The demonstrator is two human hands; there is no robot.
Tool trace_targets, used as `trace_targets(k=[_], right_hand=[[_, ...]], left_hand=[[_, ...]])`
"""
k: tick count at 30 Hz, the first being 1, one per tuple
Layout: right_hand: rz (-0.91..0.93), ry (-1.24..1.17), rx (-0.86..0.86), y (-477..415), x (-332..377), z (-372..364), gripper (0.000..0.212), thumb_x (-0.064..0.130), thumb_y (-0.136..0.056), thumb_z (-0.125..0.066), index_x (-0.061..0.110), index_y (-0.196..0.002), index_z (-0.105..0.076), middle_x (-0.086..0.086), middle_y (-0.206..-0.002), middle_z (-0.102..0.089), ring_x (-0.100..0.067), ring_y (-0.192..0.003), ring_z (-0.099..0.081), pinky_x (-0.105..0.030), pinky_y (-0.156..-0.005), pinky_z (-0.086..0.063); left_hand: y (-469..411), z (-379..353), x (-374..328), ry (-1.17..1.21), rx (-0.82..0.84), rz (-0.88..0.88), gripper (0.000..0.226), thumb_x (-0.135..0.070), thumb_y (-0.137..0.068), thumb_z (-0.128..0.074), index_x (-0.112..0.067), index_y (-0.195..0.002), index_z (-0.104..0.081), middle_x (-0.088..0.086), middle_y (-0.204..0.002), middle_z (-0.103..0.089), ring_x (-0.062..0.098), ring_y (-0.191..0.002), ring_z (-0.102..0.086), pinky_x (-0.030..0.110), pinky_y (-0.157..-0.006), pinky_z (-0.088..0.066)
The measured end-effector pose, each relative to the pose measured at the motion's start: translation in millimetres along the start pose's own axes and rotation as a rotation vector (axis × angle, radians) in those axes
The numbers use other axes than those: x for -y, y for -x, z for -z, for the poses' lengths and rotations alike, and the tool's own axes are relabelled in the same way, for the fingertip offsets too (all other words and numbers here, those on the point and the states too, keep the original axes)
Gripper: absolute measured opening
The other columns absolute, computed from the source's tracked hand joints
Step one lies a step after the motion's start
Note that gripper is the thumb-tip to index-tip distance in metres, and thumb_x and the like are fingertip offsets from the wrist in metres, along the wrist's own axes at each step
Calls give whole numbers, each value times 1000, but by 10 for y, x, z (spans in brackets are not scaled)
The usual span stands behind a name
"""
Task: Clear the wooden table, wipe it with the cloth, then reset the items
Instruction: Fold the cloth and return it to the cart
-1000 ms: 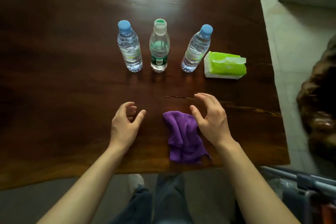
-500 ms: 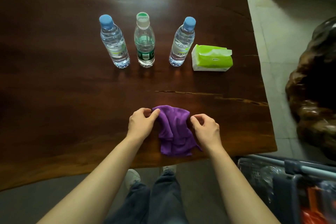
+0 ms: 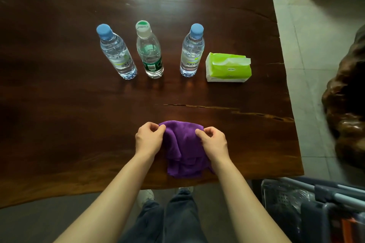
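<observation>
A crumpled purple cloth (image 3: 184, 152) lies near the front edge of the dark wooden table (image 3: 59, 114). My left hand (image 3: 148, 138) pinches its far left corner and my right hand (image 3: 213, 140) pinches its far right corner. Further back stand three water bottles in a row: a blue-capped one (image 3: 116, 53), a white-capped one with a green label (image 3: 149, 51) and another blue-capped one (image 3: 192, 51). A green tissue pack (image 3: 228, 67) lies to their right.
The table's right edge (image 3: 290, 124) borders a pale tiled floor. A dark carved wooden object (image 3: 347, 104) stands to the right. A metal cart with a plastic basket (image 3: 308, 203) sits at the lower right. My legs show below the table's front edge.
Both hands were open beside the cloth a second ago; they closed on its far corners and now hold them. The view has shifted slightly.
</observation>
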State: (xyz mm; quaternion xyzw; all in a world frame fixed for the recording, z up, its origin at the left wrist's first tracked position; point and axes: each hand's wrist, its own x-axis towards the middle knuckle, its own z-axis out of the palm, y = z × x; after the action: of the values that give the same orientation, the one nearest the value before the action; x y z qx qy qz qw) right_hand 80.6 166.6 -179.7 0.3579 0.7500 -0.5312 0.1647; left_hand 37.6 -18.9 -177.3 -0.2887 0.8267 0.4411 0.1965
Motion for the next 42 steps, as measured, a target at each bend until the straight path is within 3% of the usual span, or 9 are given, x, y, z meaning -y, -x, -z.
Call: trace_targets(k=[2,5,11,15,18,22,27,37,42], right_hand=[[-14,-92,44,65,-3,74,18,41,-91,-69,24,-98,-67,0,-98,-71,-18,-95,-67,-35,-75,-60],[11,-195,89,197,-42,195,17,30,-88,-76,25,-100,-65,-2,-102,-71,-22,-99,-68,-32,-75,-59],[70,-391,275,537,-68,447,57,18,-87,-76,44,-134,-55,5,-123,-67,-17,-108,-71,-42,-88,-62],[200,-364,242,795,-90,600,40,15,-91,-71,42,-120,-69,18,-119,-71,-5,-112,-67,-33,-92,-60],[271,-385,152,981,-112,710,32,16,-92,-70,34,-118,-72,15,-115,-74,-8,-112,-68,-27,-89,-59],[377,-391,-17,1271,-136,866,24,25,-93,-71,31,-116,-75,12,-112,-77,-9,-109,-71,-28,-89,-60],[447,-405,-198,1779,-190,1133,32,34,-91,-71,41,-122,-69,15,-119,-73,-8,-111,-69,-28,-87,-60],[519,-449,-656,3119,-344,1895,42,24,-94,-70,33,-134,-62,5,-113,-77,-16,-104,-74,-38,-87,-62],[572,-473,-917,3750,-437,2289,39,18,-94,-69,30,-130,-65,6,-115,-76,-14,-107,-73,-32,-85,-62]], left_hand=[[86,62,13,29,4,-27,15,-39,-90,-67,-24,-86,-65,0,-87,-69,17,-84,-66,25,-58,-47],[245,165,45,63,-11,-72,16,-38,-88,-70,-24,-83,-67,-1,-81,-71,16,-78,-67,25,-57,-46],[610,355,37,130,46,-248,16,-24,-86,-76,-21,-75,-65,-10,-64,-67,-2,-60,-60,14,-53,-47],[833,521,-16,221,168,-330,29,-8,-83,-78,-34,-87,-66,-9,-88,-75,0,-83,-70,15,-64,-55],[992,621,-137,248,268,-411,41,-3,-87,-74,-40,-105,-69,-10,-108,-75,6,-101,-71,22,-73,-59],[1205,679,-375,229,373,-509,38,0,-91,-67,-33,-108,-75,-3,-106,-78,16,-101,-73,30,-81,-59],[1615,666,-786,240,554,-652,19,-26,-83,-70,-29,-100,-77,-4,-97,-78,9,-88,-74,16,-64,-56],[2391,223,-1556,2,868,-1102,30,-30,-90,-68,-49,-113,-69,-28,-107,-71,3,-99,-71,15,-68,-57],[3120,-95,-1888,9,1033,-1307,30,-27,-94,-65,-48,-115,-68,-25,-106,-73,2,-99,-71,14,-68,-57]])
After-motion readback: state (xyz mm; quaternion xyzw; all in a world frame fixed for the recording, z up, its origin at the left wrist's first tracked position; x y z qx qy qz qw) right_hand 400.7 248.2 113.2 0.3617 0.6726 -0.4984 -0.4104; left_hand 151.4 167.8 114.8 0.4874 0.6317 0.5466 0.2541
